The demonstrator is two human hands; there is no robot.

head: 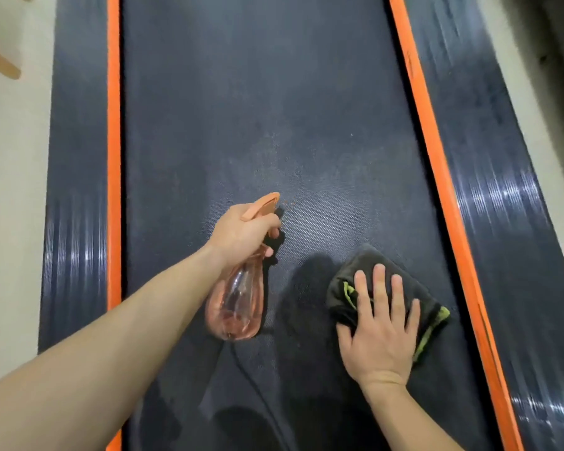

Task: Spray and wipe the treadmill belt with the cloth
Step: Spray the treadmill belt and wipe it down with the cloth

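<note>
The dark treadmill belt (258, 92) runs away from me between two orange strips. My left hand (241, 232) grips the neck of a clear pink spray bottle (238, 304), fingers curled round its trigger, the orange nozzle pointing up the belt. A pale damp patch lies on the belt just ahead of the nozzle. To the right, my right hand (380, 323) presses flat, fingers spread, on a folded black cloth with green edging (365, 258) that lies on the belt.
Ribbed black side rails (75, 190) flank the belt outside the left orange strip (114, 157) and the right orange strip (437, 157). Pale floor lies on both sides, and a wooden furniture leg (0, 65) shows at the top left.
</note>
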